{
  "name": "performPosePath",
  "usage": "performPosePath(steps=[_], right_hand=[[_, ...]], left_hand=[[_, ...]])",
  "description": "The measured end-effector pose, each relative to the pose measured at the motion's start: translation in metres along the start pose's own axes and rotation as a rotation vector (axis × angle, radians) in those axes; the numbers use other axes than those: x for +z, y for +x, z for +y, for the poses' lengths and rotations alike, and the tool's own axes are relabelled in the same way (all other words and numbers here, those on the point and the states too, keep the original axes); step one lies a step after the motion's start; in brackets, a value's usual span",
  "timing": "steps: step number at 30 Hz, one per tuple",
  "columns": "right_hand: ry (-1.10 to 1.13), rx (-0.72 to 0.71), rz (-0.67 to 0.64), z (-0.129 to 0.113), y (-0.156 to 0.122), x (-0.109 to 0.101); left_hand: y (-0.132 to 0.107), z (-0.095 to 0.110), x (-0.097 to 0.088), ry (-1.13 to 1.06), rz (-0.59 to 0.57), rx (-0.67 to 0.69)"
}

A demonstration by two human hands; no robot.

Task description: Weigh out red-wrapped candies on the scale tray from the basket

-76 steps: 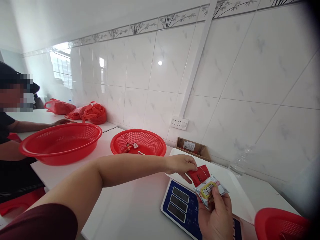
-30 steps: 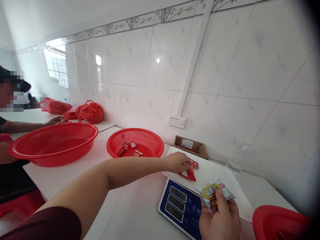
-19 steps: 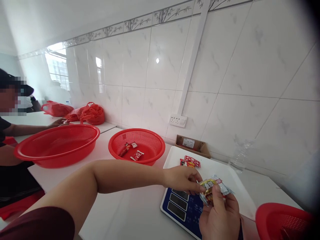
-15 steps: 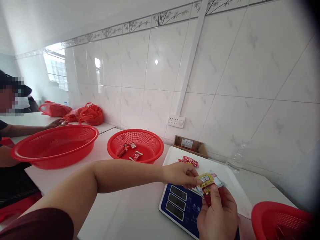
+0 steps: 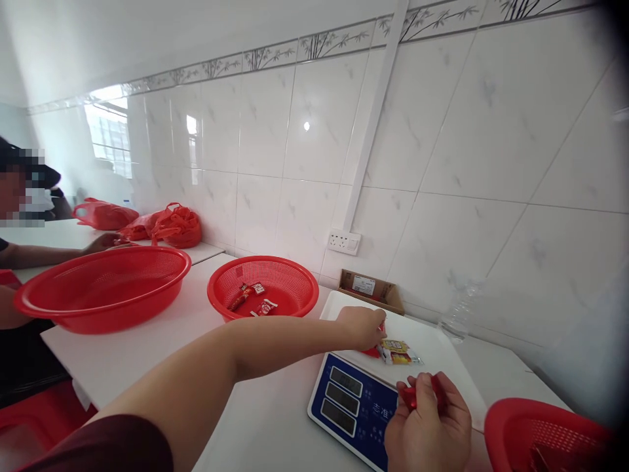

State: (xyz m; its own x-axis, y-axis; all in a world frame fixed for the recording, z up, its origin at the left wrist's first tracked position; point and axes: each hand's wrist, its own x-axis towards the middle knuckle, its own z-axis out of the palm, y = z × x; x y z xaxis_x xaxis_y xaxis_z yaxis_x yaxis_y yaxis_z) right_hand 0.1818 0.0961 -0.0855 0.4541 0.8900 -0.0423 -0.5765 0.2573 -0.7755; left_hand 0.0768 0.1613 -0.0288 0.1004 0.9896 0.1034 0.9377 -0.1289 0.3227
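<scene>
My left hand [image 5: 361,326] is over the pan of the white electronic scale [image 5: 339,303], its fingers pinched on a red-and-white snack packet [image 5: 382,326] that they mostly cover. Just in front of those fingers, a yellow-and-white snack packet [image 5: 397,351] lies flat on the pan. A bit of red wrapper [image 5: 372,353] shows at its left. Nearer to me, my right hand [image 5: 427,419] is closed around red-wrapped pieces [image 5: 410,396]; how many cannot be made out. It is above the right end of the scale's blue display panel [image 5: 361,403].
A red basket [image 5: 263,262] with a few wrapped snacks stands left of the scale. Farther left is a larger red basket [image 5: 103,314], beside a seated person [image 5: 19,255] and red plastic bags [image 5: 177,226]. Another red basket [image 5: 501,426] is at right. Behind are a cardboard box [image 5: 371,288] and clear plastic container [image 5: 462,311].
The yellow-and-white packet has left my hands and now lies on the scale pan. My left hand has moved back and left onto the red-and-white packet. My right hand still holds red wrappers.
</scene>
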Motion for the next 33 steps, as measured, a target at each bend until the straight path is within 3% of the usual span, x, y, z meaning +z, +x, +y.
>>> performPosePath(steps=[3,6,10,18,26,29,33], right_hand=[[-0.015,0.006,0.000,-0.001,-0.002,0.001],[-0.037,0.026,0.006,-0.002,-0.004,0.003],[-0.062,0.026,0.011,-0.002,-0.005,0.003],[-0.034,0.024,0.010,0.001,-0.001,0.001],[-0.046,0.031,0.000,-0.001,-0.003,0.002],[-0.059,0.043,0.012,-0.001,-0.002,0.002],[-0.022,-0.022,-0.003,-0.001,-0.001,0.000]], left_hand=[[0.001,-0.005,0.003,0.018,0.039,0.104],[0.002,-0.011,0.010,-0.010,-0.033,0.185],[0.007,-0.011,0.021,-0.033,-0.134,0.131],[0.019,-0.002,0.029,0.020,-0.129,0.063],[0.028,-0.014,0.028,-0.038,-0.033,0.096],[0.018,-0.011,0.022,-0.066,0.041,0.145],[-0.024,0.002,0.014,-0.221,0.174,0.285]])
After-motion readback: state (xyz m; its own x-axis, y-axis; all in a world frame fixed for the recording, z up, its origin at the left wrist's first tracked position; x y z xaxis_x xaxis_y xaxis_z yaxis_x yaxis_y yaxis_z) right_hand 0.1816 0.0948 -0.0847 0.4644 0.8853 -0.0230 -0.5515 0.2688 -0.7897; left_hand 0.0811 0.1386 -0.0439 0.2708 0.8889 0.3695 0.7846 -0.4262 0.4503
